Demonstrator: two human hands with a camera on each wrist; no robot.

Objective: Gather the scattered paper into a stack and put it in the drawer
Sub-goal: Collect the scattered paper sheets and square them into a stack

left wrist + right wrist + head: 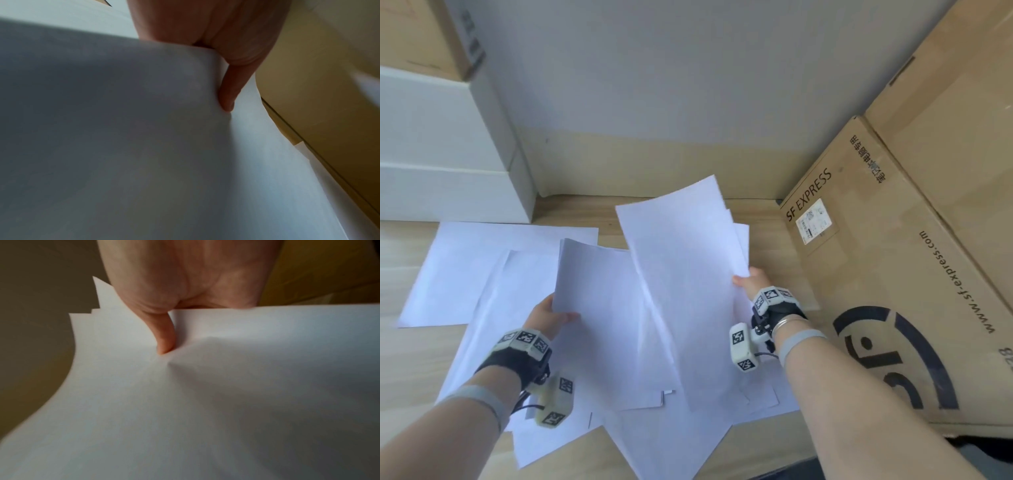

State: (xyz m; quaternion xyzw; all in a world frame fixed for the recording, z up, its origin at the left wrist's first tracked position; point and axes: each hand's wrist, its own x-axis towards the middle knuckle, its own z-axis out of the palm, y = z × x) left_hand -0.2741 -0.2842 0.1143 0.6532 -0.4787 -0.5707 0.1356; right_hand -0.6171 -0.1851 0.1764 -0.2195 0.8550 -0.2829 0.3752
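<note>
You have paper in both hands, at the centre of the frame. Your right hand (pixel 748 281) pinches a few fanned sheets (pixel 681 260) at their right edge, thumb (pixel 164 337) pressed on top, raised and tilted. Your left hand (pixel 546 313) grips one sheet (pixel 599 287) at its lower left edge, thumb (pixel 230 87) on it. Beneath them, more loose paper (pixel 482 267) lies scattered and overlapping on the wood floor (pixel 400 359), from left of centre to the bottom. A closed SF Express box (pixel 893 274) stands at the right, touching the paper's right edge. A white cabinet (pixel 441 154) sits at upper left; no drawer can be made out.
</note>
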